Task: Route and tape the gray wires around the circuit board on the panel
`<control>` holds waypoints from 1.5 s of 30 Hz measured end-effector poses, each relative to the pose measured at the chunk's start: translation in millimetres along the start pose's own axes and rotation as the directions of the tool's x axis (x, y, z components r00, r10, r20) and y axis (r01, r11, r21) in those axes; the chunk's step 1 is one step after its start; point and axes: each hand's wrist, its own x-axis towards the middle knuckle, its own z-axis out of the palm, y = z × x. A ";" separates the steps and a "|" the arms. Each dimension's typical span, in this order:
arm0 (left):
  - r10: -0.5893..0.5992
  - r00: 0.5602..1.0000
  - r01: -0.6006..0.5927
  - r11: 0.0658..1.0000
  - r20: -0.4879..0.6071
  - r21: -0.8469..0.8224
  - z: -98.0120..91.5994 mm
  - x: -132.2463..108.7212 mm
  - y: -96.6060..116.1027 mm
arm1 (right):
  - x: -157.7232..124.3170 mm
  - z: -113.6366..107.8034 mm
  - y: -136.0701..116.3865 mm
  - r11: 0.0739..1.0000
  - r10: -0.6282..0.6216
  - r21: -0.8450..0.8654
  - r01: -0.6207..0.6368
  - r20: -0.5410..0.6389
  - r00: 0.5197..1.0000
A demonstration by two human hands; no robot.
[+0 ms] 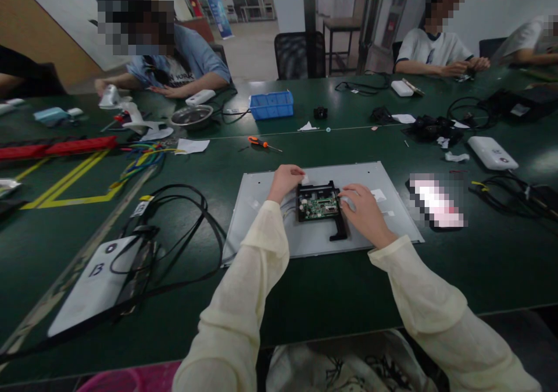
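A green circuit board sits in a black plastic frame, which lies on a flat pale grey panel. My left hand is at the frame's upper left corner, fingers pinched together. A small whitish scrap shows at its fingertips, too small to name. My right hand has its curled fingers and thumb on the right edge of the frame. Thin wires run out from the board's left side over the panel.
An orange screwdriver and a blue basket are beyond the panel. A phone lies to its right. At left are a white power bank and looped black cables. Co-workers sit across the table.
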 end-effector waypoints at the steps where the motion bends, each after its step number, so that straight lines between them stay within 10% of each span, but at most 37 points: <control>1: -0.003 1.000 0.003 1.000 0.001 -0.017 0.1 0.3 -0.2 | 0.0 -0.3 0.3 1.000 0.005 -0.001 -0.005 0.000 1.000; 20: 0.013 0.999 -0.021 0.974 0.037 0.224 8.7 -10.2 15.3 | 4.4 -7.9 30.5 0.994 0.108 0.019 -0.108 -0.040 0.993; 28: 0.033 0.998 -0.048 0.956 0.057 0.289 6.5 -13.9 23.9 | 4.3 -6.3 25.1 0.982 0.092 0.152 -0.111 0.128 0.987; 39: 0.204 0.977 -0.214 0.922 0.065 0.324 -6.4 -28.4 66.4 | 4.6 -10.6 25.2 0.992 0.122 0.002 -0.125 0.190 0.974; 45: 0.343 0.923 -0.381 0.879 0.175 0.286 -1.8 -45.6 81.4 | 7.0 -14.9 31.8 0.898 0.317 0.272 -0.346 0.144 0.937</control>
